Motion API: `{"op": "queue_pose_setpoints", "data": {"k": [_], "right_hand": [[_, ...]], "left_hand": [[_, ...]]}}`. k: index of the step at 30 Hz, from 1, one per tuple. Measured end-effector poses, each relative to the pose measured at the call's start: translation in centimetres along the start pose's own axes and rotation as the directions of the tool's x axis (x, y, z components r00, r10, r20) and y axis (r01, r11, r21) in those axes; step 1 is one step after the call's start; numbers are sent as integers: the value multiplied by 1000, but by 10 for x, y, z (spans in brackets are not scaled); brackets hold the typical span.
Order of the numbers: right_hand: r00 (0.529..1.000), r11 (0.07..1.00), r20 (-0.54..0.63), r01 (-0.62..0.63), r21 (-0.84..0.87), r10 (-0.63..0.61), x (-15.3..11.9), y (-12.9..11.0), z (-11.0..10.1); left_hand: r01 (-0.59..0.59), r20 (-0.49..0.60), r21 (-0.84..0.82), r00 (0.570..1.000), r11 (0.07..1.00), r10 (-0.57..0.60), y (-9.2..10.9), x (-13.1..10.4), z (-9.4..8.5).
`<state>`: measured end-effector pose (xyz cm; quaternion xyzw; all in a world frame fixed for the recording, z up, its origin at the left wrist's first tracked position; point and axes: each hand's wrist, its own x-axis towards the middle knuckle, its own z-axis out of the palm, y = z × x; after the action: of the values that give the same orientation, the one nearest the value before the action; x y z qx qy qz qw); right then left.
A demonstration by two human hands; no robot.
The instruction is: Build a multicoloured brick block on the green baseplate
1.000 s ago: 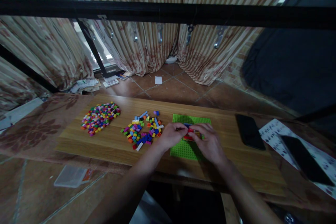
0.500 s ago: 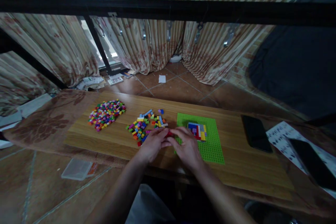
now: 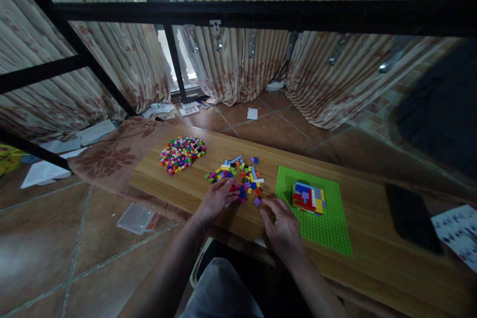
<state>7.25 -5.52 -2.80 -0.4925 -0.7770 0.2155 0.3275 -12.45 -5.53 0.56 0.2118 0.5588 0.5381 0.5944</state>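
Observation:
My left hand (image 3: 219,199) is over the near side of a pile of mixed building bricks (image 3: 223,174), its fingertips closed on a red brick (image 3: 234,188). Blue and purple bricks lie right beside those fingertips. My right hand (image 3: 283,226) is by the left edge of a green baseplate (image 3: 335,228), thumb and forefinger apart. Just off its fingertips is a loose purple brick (image 3: 257,201) on the wooden board. On the baseplate stands a layered block build (image 3: 308,198) in red, blue, white, yellow and grey.
A second heap of small colourful bricks (image 3: 182,153) lies farther left on the wooden board (image 3: 149,179). To the right are a black phone-like slab (image 3: 412,216) and a printed sheet (image 3: 456,231). A clear plastic box (image 3: 134,218) is on the floor. A black metal bar (image 3: 238,14) crosses above.
My hands were together around a red brick and have moved apart, the left one to the pile. The view has turned left. My right hand no longer hides the baseplate's left edge as much.

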Motion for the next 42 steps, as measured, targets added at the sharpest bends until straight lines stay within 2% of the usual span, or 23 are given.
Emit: {"op": "queue_pose_setpoints", "data": {"k": [5, 12, 15, 18, 23, 27, 34, 38, 42], "right_hand": [[1000, 993, -2, 13, -116, -13, 4, 0, 6], [1000, 973, 13, 12, -230, -9, 16, -7, 17], [1000, 985, 12, 23, -172, -22, 15, -10, 12], [999, 991, -29, 19, -136, -23, 12, -8, -7], [983, 983, -179, -69, -169, 38, 9, 18, -56], [972, 975, -211, -142, -171, 104, 11, 46, -82], [989, 983, -111, -112, -147, 96, 17, 66, -85], [994, 985, -64, -96, -143, 87, 20, 70, -89], [997, 985, -4, -73, -154, 73, 24, 70, -95]], "left_hand": [[-17, -1, 1, 1000, 1000, 17, 3, 2, -1], [-69, -34, 61, 997, 996, 72, 11, -9, -10], [-107, -41, 104, 993, 989, 112, 10, -16, -12], [-136, -13, 161, 990, 978, 139, 5, -22, -9], [-154, 101, 208, 986, 966, 136, -5, -25, 9], [-166, 168, 207, 977, 964, 132, -14, -19, 30], [-281, 350, 292, 921, 914, 172, -26, -3, 67], [-336, 377, 354, 905, 873, 196, -31, 6, 83], [-376, 407, 404, 890, 834, 204, -38, 14, 91]]}}
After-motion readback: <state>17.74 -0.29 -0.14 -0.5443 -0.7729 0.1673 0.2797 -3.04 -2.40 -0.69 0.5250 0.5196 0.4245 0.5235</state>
